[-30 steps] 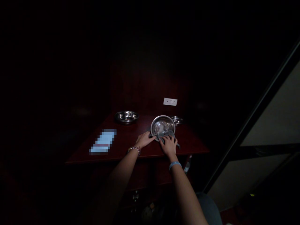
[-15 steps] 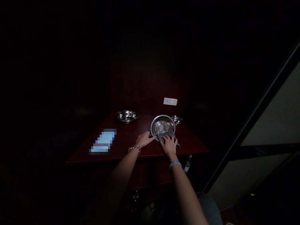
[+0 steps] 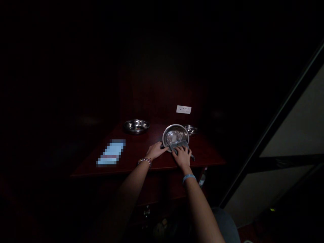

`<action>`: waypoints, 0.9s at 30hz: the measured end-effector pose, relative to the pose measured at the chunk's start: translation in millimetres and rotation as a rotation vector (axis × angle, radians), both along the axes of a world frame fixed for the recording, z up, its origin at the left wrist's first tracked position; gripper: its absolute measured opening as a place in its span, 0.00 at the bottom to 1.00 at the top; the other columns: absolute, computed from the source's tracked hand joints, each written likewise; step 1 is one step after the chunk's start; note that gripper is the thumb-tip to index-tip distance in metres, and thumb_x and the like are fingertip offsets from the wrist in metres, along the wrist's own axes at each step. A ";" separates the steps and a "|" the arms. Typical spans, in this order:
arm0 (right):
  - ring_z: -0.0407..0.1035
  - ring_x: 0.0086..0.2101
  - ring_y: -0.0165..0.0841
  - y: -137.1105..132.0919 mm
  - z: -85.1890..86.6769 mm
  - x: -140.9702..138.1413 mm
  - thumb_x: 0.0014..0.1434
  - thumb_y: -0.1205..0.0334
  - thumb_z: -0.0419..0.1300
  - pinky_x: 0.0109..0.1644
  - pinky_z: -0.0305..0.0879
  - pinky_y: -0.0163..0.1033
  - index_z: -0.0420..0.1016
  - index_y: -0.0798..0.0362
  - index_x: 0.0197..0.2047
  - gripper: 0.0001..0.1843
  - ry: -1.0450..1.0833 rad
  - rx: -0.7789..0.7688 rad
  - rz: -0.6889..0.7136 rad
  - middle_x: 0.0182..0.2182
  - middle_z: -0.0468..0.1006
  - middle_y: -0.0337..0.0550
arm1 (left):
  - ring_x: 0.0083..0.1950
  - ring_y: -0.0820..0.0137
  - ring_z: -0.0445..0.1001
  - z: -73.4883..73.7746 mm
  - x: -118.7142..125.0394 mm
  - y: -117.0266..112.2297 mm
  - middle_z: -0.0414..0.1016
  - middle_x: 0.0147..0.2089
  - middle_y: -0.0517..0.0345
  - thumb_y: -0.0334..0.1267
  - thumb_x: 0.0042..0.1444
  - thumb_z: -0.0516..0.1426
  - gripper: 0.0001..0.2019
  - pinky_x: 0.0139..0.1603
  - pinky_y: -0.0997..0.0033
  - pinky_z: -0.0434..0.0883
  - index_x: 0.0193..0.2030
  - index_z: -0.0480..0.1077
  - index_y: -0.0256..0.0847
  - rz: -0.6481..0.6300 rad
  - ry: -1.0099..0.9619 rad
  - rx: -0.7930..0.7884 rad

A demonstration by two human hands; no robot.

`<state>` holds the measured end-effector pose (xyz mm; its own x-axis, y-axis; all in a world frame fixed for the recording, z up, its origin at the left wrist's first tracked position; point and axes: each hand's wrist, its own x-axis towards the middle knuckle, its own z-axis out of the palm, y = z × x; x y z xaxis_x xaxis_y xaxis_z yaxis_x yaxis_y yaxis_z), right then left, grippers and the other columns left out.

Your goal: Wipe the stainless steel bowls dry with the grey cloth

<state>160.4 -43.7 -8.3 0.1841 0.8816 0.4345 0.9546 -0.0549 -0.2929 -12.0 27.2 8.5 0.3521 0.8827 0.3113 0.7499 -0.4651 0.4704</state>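
A shiny metal bowl (image 3: 174,133) is tilted toward me on the dark red table (image 3: 131,148), its inside facing me. My left hand (image 3: 155,150) grips it at the lower left, thumb along the near rim and the other fingers hidden behind the side. My right hand (image 3: 182,156) presses a grey cloth (image 3: 180,145) over the near right rim, fingers bent around the cloth. One end of the cloth hangs down to the right of that hand.
A wide metal bowl (image 3: 136,126) stands at the back left. Another metal bowl (image 3: 191,129) is partly hidden behind the tilted one. A pixelated light-blue shape (image 3: 111,153) lies at the left. A white socket panel (image 3: 183,109) is on the back wall; a bottle (image 3: 203,177) stands below the table's right edge.
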 end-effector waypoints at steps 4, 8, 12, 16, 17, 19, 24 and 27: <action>0.56 0.65 0.44 0.6 -1.1 0.4 0.70 0.48 0.50 0.67 0.43 0.57 0.77 0.39 0.57 0.20 -0.007 0.001 0.000 0.61 0.76 0.39 | 0.59 0.58 0.76 -1.5 -0.1 1.4 0.78 0.59 0.51 0.57 0.62 0.54 0.24 0.56 0.67 0.70 0.56 0.73 0.44 0.008 -0.003 -0.001; 0.56 0.64 0.44 0.1 -1.0 0.3 0.71 0.48 0.50 0.67 0.43 0.57 0.78 0.39 0.57 0.20 -0.009 0.008 0.000 0.61 0.76 0.39 | 0.60 0.58 0.76 -2.5 -0.3 2.6 0.78 0.59 0.50 0.57 0.62 0.55 0.23 0.55 0.67 0.70 0.55 0.73 0.44 -0.005 -0.022 -0.007; 0.56 0.64 0.43 -0.4 0.0 0.1 0.71 0.48 0.50 0.67 0.43 0.56 0.77 0.39 0.57 0.20 -0.013 -0.002 -0.002 0.61 0.76 0.39 | 0.60 0.58 0.76 -2.6 -0.3 3.1 0.78 0.59 0.50 0.57 0.61 0.56 0.23 0.56 0.67 0.70 0.55 0.73 0.45 -0.012 -0.040 -0.015; 0.56 0.64 0.44 -0.1 -0.3 0.3 0.71 0.47 0.50 0.67 0.43 0.57 0.78 0.39 0.57 0.20 -0.010 0.003 0.001 0.61 0.76 0.39 | 0.60 0.57 0.76 -3.1 -0.1 3.3 0.78 0.59 0.50 0.57 0.61 0.56 0.23 0.56 0.66 0.70 0.55 0.73 0.44 -0.003 -0.039 -0.016; 0.56 0.64 0.44 -0.1 -0.6 0.4 0.71 0.46 0.50 0.67 0.43 0.57 0.78 0.39 0.57 0.20 -0.009 0.003 0.002 0.61 0.76 0.39 | 0.59 0.56 0.76 -3.1 0.0 3.2 0.78 0.59 0.50 0.57 0.61 0.55 0.24 0.56 0.66 0.70 0.55 0.73 0.44 -0.001 -0.036 -0.018; 0.57 0.64 0.44 -0.1 -1.1 0.4 0.71 0.45 0.50 0.67 0.44 0.57 0.78 0.39 0.56 0.20 -0.008 0.007 0.004 0.61 0.76 0.39 | 0.59 0.56 0.76 -2.7 0.1 2.8 0.78 0.59 0.49 0.58 0.62 0.55 0.24 0.57 0.65 0.70 0.55 0.73 0.44 0.001 -0.030 -0.022; 0.56 0.65 0.45 -0.9 -0.8 -0.3 0.71 0.44 0.49 0.67 0.43 0.58 0.78 0.40 0.56 0.22 -0.011 0.015 0.005 0.61 0.76 0.40 | 0.61 0.57 0.75 -1.1 0.1 1.6 0.77 0.60 0.50 0.57 0.62 0.55 0.24 0.57 0.65 0.70 0.56 0.73 0.45 -0.010 -0.024 -0.021; 0.56 0.65 0.45 -1.1 -0.2 -0.4 0.71 0.45 0.49 0.68 0.43 0.58 0.78 0.41 0.57 0.21 -0.009 0.002 0.000 0.61 0.76 0.40 | 0.60 0.57 0.75 -1.0 0.1 1.5 0.78 0.59 0.50 0.57 0.62 0.55 0.24 0.57 0.66 0.70 0.56 0.73 0.45 -0.011 -0.024 -0.011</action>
<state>160.0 -44.8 -8.5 0.1801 0.8806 0.4383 0.9572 -0.0542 -0.2844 -11.9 28.7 7.5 0.3541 0.8821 0.3106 0.7331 -0.4680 0.4935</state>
